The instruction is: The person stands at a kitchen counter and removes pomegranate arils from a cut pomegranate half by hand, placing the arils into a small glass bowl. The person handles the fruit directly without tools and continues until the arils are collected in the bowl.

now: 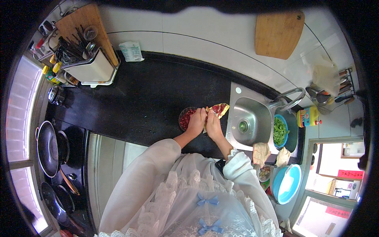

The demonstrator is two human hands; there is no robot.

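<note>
An opened piece of pomegranate [218,110], with red seeds and pale yellow pith, is held above the black countertop by both hands. My left hand [196,121] has its fingers on the fruit's left side, over the edge of a clear bowl. My right hand [213,124] grips the fruit from the right, fingertips close to the left hand's. Red pomegranate seeds [186,118] lie in the round clear bowl [179,120], partly hidden under my left hand. The fingertips hide part of the fruit.
A steel sink [251,121] with a curved faucet [291,99] is on the right, with a blue basket of greens [279,130]. At the left stand a white utensil holder [91,69] and a wok [47,149] on the stove. A white packet [131,51] leans against the wall.
</note>
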